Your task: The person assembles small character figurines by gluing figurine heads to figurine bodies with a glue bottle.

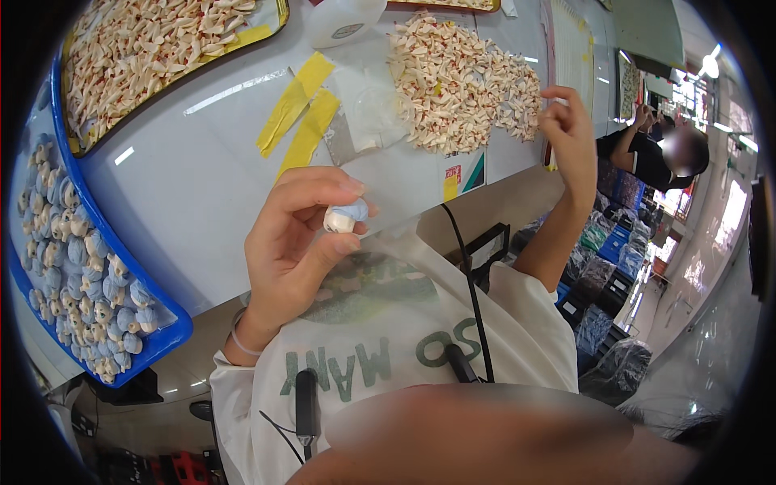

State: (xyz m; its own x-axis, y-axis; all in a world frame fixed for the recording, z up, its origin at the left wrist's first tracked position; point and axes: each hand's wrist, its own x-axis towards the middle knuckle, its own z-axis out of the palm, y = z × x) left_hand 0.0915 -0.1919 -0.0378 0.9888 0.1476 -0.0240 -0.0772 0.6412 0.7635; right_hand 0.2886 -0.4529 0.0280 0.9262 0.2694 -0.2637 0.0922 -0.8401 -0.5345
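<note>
Between the thumb and fingers of my left hand (295,234) is a small doll head (346,217) with a pale face and light-blue top. I hold it over the near edge of the white table, in front of my shirt. My right hand (571,133) is raised at the right end of a heap of small cream pieces with reddish marks (453,85). Its thumb and forefinger are bent toward each other; anything between them is too small to make out. On the left, a blue tray (174,327) carries many similar blue-topped heads.
A yellow-rimmed tray (279,18) of cream pieces lies at the far left. Yellow tape strips (295,105) and a clear plastic sheet (370,113) lie mid-table, with a white bottle (343,20) behind. A black cable (462,250) hangs before me. Another person (655,153) sits at the right.
</note>
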